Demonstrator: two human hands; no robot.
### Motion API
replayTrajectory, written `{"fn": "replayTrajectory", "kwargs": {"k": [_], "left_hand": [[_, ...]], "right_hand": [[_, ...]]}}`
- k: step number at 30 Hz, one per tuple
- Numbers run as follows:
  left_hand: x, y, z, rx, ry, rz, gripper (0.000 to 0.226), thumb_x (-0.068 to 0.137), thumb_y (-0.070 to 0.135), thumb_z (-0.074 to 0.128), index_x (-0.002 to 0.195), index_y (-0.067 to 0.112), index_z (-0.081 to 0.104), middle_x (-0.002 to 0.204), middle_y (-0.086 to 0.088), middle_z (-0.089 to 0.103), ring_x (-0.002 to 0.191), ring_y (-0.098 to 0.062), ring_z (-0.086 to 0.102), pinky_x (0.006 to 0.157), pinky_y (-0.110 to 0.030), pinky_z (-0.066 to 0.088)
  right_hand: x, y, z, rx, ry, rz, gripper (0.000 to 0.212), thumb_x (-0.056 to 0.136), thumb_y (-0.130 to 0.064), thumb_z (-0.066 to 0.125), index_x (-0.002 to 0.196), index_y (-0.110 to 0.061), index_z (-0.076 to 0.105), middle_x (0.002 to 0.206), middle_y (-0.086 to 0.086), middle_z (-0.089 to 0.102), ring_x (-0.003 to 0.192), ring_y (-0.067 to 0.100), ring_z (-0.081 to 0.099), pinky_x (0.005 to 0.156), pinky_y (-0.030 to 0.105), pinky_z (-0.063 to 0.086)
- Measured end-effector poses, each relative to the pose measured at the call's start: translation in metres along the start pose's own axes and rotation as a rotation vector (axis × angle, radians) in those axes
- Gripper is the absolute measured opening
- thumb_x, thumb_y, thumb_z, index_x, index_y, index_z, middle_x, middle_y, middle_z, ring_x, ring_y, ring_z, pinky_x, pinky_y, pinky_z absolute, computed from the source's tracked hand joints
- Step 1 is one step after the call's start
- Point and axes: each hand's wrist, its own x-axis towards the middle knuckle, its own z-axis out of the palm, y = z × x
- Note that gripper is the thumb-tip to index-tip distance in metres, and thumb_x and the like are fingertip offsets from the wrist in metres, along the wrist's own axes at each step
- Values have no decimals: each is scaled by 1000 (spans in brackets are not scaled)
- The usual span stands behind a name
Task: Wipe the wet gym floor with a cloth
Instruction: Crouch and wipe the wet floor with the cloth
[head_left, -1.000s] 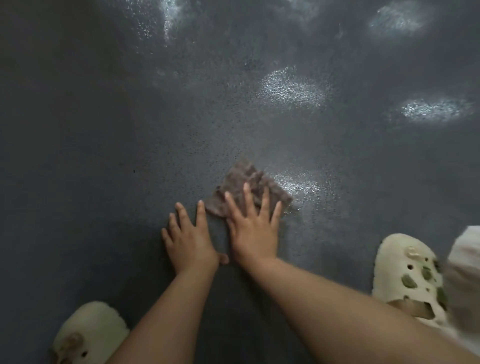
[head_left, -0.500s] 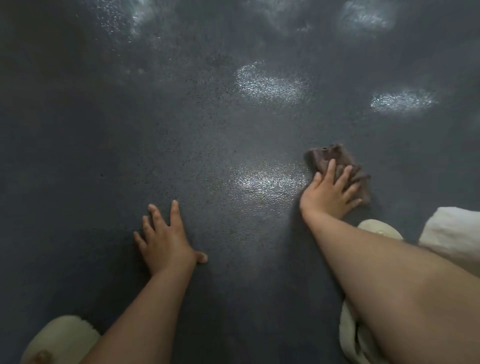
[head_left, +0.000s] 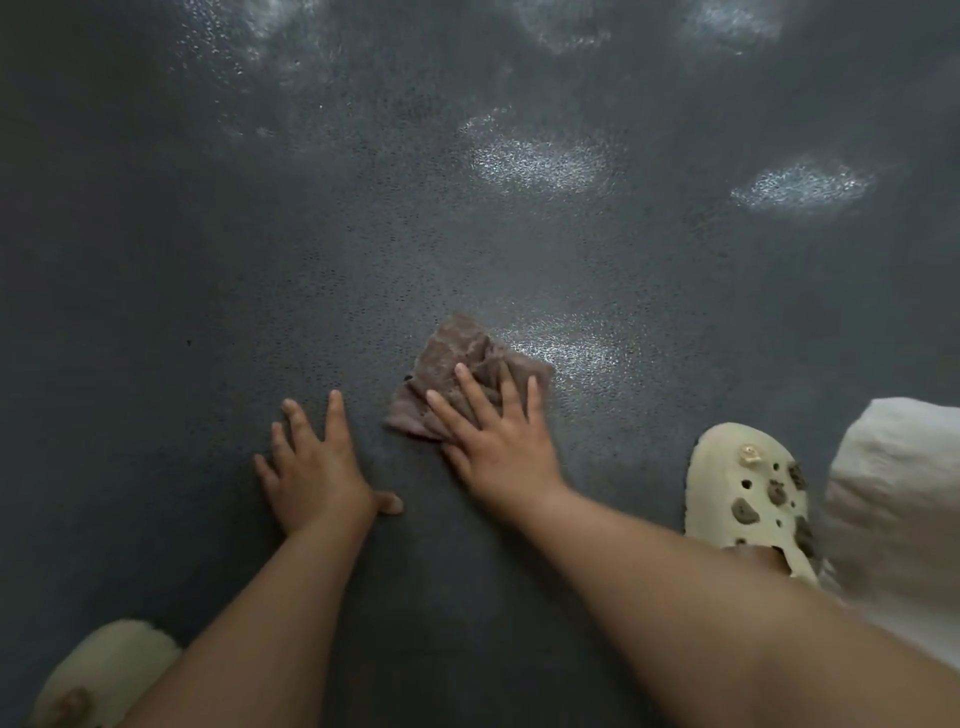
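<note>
A crumpled brown cloth (head_left: 457, 358) lies flat on the dark speckled gym floor (head_left: 260, 260) near the middle of the view. My right hand (head_left: 498, 436) presses down on its near half with straight, spread fingers. Just to the cloth's right a wet patch (head_left: 566, 348) shines on the floor. My left hand (head_left: 317, 467) rests flat on the bare floor to the left of the cloth, fingers spread, holding nothing. Both forearms reach in from the bottom edge.
More shiny wet patches (head_left: 540, 161) (head_left: 805, 187) lie farther out, with others along the top edge. A cream clog (head_left: 748, 493) with charms stands at the right beside pale fabric (head_left: 893, 499). A second cream clog (head_left: 104, 670) shows at the bottom left.
My right hand has swept the cloth back from the right to the middle, close beside my left hand. The left hand has stayed planted on the floor.
</note>
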Motion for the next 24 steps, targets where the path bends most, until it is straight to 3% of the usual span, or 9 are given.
{"fn": "replayTrajectory", "kwargs": {"k": [3, 6, 9, 12, 15, 18, 21, 22, 24], "left_hand": [[-1, -2, -2, -12, -15, 15, 130, 61, 51, 82, 149, 31, -10, 157, -10, -15, 146, -30, -4, 117, -45, 5], [-2, -6, -3, -16, -28, 57, 129, 62, 54, 79, 149, 30, -12, 156, -12, -18, 145, -32, -4, 117, -43, 10], [-3, -13, -5, 19, -40, 116, 124, 66, 61, 73, 149, 30, -12, 156, -13, -18, 144, -33, -4, 116, -41, 16], [-3, -29, -7, -16, -24, 170, 112, 71, 58, 71, 151, 30, -3, 157, -9, -14, 145, -29, -1, 115, -37, 17], [-3, -54, -9, -63, -16, 116, 110, 73, 49, 74, 151, 29, -1, 158, -8, -12, 145, -28, -2, 115, -37, 16], [0, -87, -10, -106, -30, -79, 117, 71, 38, 80, 151, 29, -5, 157, -12, -15, 145, -31, -5, 116, -40, 16], [4, -123, -10, -97, -93, -257, 123, 70, 34, 81, 150, 27, -12, 155, -18, -18, 145, -36, -6, 116, -42, 13], [5, -132, -10, -108, -114, -292, 124, 70, 36, 81, 149, 27, -13, 155, -19, -18, 144, -37, -6, 116, -43, 12], [8, -143, -8, -145, -142, -313, 128, 67, 38, 83, 149, 27, -15, 155, -19, -16, 144, -39, -2, 116, -44, 12]], "right_hand": [[18, 52, -15, -127, 80, -103, 55, 86, -50, 29, 135, -35, 49, 146, 4, 43, 133, 45, 35, 104, 63, 17], [29, 72, -27, 1, 55, 281, 53, 97, -48, 27, 148, -40, 18, 160, -2, 2, 144, 39, -6, 112, 53, -10], [38, 51, -31, 171, 124, 603, 53, 99, -42, 31, 149, -39, 15, 160, -2, -4, 144, 37, -9, 112, 58, -7], [52, 5, -32, 313, 90, 722, 53, 100, -41, 29, 150, -34, 14, 160, 1, -5, 143, 41, -8, 109, 62, -4], [51, -39, -33, 302, 23, 548, 54, 101, -41, 27, 151, -33, 10, 159, 1, -9, 142, 43, -10, 109, 62, -5], [36, -90, -22, 179, -80, 96, 54, 100, -44, 26, 151, -36, 7, 159, 1, -9, 142, 43, -12, 110, 61, -8], [9, -140, -3, 39, -129, -415, 49, 91, -48, 29, 135, -38, 49, 150, 2, 37, 138, 42, 17, 104, 65, 12], [6, -146, 2, -14, -139, -496, 50, 86, -50, 29, 124, -39, 60, 140, 1, 51, 132, 40, 29, 100, 64, 20], [13, -144, 7, -86, -144, -610, 51, 83, -51, 29, 118, -41, 64, 132, -2, 58, 126, 40, 44, 96, 62, 26]]}}
